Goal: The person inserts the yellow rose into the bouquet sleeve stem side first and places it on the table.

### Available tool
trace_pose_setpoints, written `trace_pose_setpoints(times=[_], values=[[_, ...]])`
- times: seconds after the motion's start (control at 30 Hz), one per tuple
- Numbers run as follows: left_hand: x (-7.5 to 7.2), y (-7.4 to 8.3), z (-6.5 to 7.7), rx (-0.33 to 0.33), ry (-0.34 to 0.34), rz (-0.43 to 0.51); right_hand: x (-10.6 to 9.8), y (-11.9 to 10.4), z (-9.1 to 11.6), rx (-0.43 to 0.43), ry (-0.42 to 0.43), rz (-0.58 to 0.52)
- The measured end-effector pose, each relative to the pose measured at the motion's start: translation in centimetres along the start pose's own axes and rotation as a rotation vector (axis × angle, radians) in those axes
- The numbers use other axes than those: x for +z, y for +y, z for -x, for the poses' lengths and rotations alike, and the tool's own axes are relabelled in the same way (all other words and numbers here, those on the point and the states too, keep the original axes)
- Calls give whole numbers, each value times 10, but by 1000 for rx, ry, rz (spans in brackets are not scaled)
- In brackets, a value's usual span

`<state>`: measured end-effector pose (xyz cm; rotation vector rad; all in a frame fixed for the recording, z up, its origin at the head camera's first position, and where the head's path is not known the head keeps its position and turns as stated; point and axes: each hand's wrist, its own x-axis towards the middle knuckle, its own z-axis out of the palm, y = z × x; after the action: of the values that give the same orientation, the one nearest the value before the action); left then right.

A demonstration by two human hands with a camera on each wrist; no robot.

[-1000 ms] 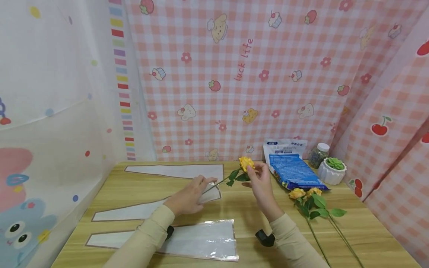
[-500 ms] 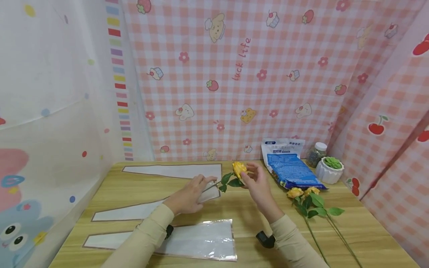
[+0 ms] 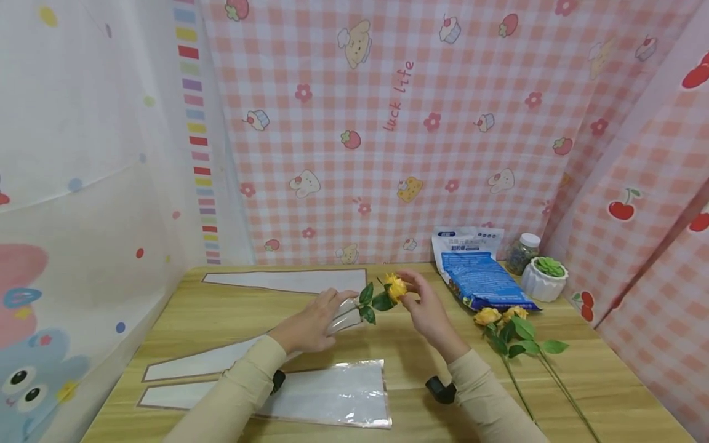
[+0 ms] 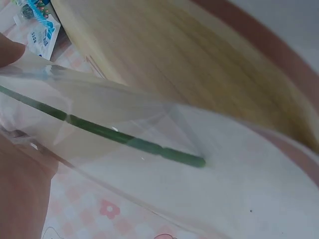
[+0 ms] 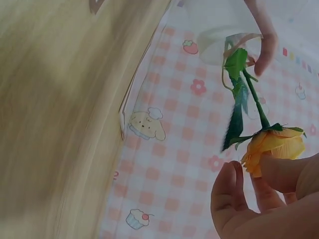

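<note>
My left hand point(image 3: 311, 325) grips a clear, brown-edged flower sleeve point(image 3: 207, 358) near its wide end, lifting it so that its mouth gapes. Inside it runs the green stem point(image 4: 104, 131) of a yellow artificial rose point(image 3: 396, 287), as the left wrist view shows. The rose's leaves point(image 3: 367, 307) are at the sleeve's mouth, with the bloom outside. My right hand point(image 3: 429, 312) pinches the bloom point(image 5: 278, 145) between thumb and fingers. Two more flat sleeves lie on the table, one at the back point(image 3: 293, 280) and one in front point(image 3: 332, 394), partly behind my left forearm.
Two yellow roses point(image 3: 488, 317) lie at the right, stems toward me. Behind them are a blue-and-white bag point(image 3: 482, 277), a white-lidded jar point(image 3: 522, 253) and a succulent in a white pot point(image 3: 544, 281). A pink checked cloth point(image 3: 332, 215) hangs behind the wooden table point(image 3: 598, 381).
My right hand has moved the rose leftward, sliding the stem deeper into the sleeve until the leaves meet its mouth. The sleeve's narrow end has shifted toward me.
</note>
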<state>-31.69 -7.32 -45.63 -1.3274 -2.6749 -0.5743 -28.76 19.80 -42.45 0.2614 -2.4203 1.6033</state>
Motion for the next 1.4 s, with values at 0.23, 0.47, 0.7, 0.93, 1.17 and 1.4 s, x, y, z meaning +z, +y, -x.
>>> trace_pose_setpoints(times=[0.23,0.47,0.7,0.93,1.17,1.4], values=[[-1,0,0,0,-11,19,-3,2,-3,-34,4,87],[1,-3,-1,-51,-25,62,-1,0,-2,-81,-50,87],[-2,-1,0,-60,-53,76,-1,5,-4,-122,-76,101],[-4,0,-1,-60,-57,66,1,6,-5,-155,-165,86],[-4,0,-3,-53,-30,37,3,1,-2,-181,-200,116],[-6,1,-5,-50,-18,24,9,0,0,-152,-228,98]])
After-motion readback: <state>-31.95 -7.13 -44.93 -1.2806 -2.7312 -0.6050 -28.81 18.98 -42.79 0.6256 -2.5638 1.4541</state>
